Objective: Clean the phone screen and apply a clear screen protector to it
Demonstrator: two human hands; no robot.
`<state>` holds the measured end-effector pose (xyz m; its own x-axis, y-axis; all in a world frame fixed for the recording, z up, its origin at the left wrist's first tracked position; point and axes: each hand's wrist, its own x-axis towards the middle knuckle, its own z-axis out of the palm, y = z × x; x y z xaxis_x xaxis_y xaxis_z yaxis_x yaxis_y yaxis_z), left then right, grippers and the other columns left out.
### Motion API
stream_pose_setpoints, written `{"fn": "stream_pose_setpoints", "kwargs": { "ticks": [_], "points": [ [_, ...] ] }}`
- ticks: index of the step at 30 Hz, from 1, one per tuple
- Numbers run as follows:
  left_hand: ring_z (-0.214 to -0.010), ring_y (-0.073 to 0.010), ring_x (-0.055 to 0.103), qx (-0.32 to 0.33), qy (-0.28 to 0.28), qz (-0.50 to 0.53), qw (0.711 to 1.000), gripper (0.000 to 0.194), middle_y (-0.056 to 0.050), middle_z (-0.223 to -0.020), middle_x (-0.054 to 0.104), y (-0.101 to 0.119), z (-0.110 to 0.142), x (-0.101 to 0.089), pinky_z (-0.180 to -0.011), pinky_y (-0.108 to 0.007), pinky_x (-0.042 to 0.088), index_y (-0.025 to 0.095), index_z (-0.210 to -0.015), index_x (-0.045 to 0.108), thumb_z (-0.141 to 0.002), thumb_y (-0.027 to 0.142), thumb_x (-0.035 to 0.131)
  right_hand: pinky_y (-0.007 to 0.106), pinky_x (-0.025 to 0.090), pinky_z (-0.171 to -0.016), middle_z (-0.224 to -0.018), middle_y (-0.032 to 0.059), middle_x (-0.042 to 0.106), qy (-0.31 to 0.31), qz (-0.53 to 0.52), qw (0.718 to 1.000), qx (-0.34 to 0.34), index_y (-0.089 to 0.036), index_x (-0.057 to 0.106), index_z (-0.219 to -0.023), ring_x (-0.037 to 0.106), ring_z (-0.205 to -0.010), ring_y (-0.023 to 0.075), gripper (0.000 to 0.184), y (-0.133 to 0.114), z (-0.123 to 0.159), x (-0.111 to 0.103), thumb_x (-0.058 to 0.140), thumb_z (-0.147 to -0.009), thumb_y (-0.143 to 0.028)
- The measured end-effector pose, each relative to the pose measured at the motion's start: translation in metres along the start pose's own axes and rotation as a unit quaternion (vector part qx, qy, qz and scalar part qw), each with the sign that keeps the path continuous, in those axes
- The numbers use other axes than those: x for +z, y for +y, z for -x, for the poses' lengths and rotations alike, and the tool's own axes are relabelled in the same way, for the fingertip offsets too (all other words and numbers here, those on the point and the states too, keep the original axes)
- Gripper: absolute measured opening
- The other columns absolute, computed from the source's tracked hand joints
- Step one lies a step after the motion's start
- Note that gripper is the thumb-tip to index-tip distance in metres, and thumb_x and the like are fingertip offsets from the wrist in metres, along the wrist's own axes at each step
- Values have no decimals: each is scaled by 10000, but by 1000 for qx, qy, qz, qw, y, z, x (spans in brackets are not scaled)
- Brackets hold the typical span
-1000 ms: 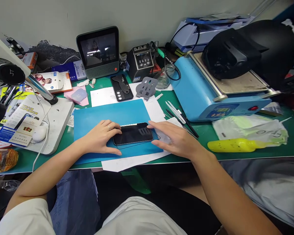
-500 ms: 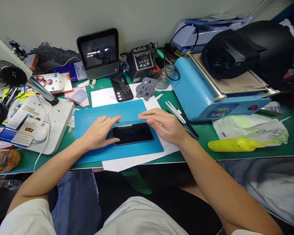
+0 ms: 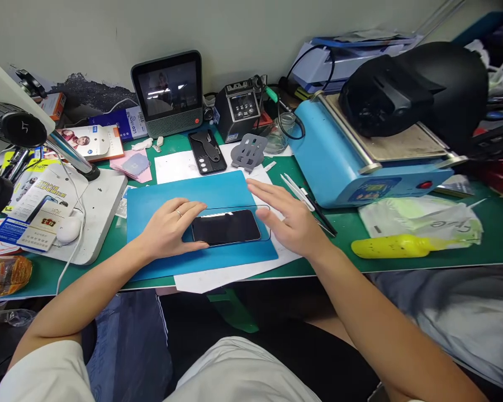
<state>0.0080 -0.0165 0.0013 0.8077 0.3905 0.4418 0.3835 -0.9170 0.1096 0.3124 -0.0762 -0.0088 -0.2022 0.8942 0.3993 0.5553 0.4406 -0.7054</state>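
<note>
- Lying face up on the mat point(image 3: 230, 192), the phone point(image 3: 226, 228) sits right of the mat's centre, its long sides roughly along the table's front edge; the soft-looking mat probably spares it from the table point(image 3: 347, 223).
- Over the phone is a clear sheet point(image 3: 265, 223) with a thin black outline, set off past the phone's right end; whether the two touch, I cannot tell.
- The left hand point(image 3: 167, 229) is at the phone's left end, thumb and forefinger spread just wide enough to span the sheet, seemingly holding it by its long edges, which would leave its face untouched.
- The right hand point(image 3: 291, 223) is loosely spread, thumb well away from the forefinger, at the sheet's right end; it grips nothing that I can see, and whether the thumb tip touches the sheet's far right corner is unclear.
- Paper point(image 3: 201, 283) sticks out past the mat's near edge, perhaps as a clean underlay.
- Beyond the mat's far edge, a case point(image 3: 207, 153) and a grey stand point(image 3: 249, 152) rest on paper, apparently parked clear of the hands.
- Off the mat's right edge lie slim tools point(image 3: 297, 190), likely kept there for easy reach.
- Farther right, a yellow bottle point(image 3: 385, 247) lies on its side near the table's front edge, before a blue machine point(image 3: 314, 151).
</note>
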Motion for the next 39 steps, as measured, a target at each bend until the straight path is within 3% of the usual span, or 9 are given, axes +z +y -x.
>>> {"fn": "stream_pose_setpoints", "kwargs": {
  "ticks": [3, 6, 11, 17, 27, 39],
  "points": [
    [-1113, -332, 667, -18, -27, 33, 999, 765, -188, -1235, 736, 0, 1, 1, -941, -470, 579, 103, -1401, 544, -910, 665, 710, 574, 456, -1209, -1600, 113, 547, -40, 49, 995, -77, -315, 344, -1667, 515, -1468, 345, 815, 7, 10, -2, 684, -960, -537],
    [-1101, -328, 659, -45, -51, 50, 996, 743, -167, -1203, 746, -2, 1, 1, -925, -465, 581, 124, -1401, 555, -915, 669, 695, 564, 493, -1176, -1587, 145, 549, -81, 87, 988, -98, -311, 259, -1693, 535, -1443, 353, 975, 14, 16, -1, 751, -893, -571],
    [-1147, -324, 640, -85, -72, 70, 991, 761, -145, -1248, 740, -5, 0, 0, -948, -459, 576, 152, -1429, 546, -910, 691, 687, 555, 515, -1146, -1538, 136, 594, -59, 83, 991, -89, -319, 299, -1676, 572, -1401, 335, 864, 25, 16, 3, 719, -944, -504],
    [-1187, -338, 616, -105, -138, 75, 982, 845, -152, -1342, 703, -1, -4, -3, -983, -482, 564, 164, -1444, 554, -859, 754, 707, 572, 508, -1142, -1510, 129, 623, -62, 67, 993, -76, -305, 372, -1650, 592, -1370, 349, 826, 31, 20, 3, 730, -933, -508],
    [-1129, -329, 628, -96, -154, 49, 982, 811, -156, -1352, 677, -3, -4, -9, -1010, -510, 544, 162, -1381, 607, -864, 784, 673, 582, 502, -1147, -1522, 151, 608, -72, 73, 992, -75, -271, 398, -1634, 566, -1395, 344, 781, 32, 20, 4, 710, -953, -493],
    [-1078, -336, 638, -112, -156, 40, 981, 868, -164, -1296, 698, -8, -3, -10, -899, -504, 579, 152, -1369, 638, -850, 847, 618, 637, 496, -1132, -1484, 147, 637, -62, 59, 995, -56, -275, 472, -1588, 583, -1372, 365, 725, 31, 18, 5, 690, -948, -538]
  ]
}}
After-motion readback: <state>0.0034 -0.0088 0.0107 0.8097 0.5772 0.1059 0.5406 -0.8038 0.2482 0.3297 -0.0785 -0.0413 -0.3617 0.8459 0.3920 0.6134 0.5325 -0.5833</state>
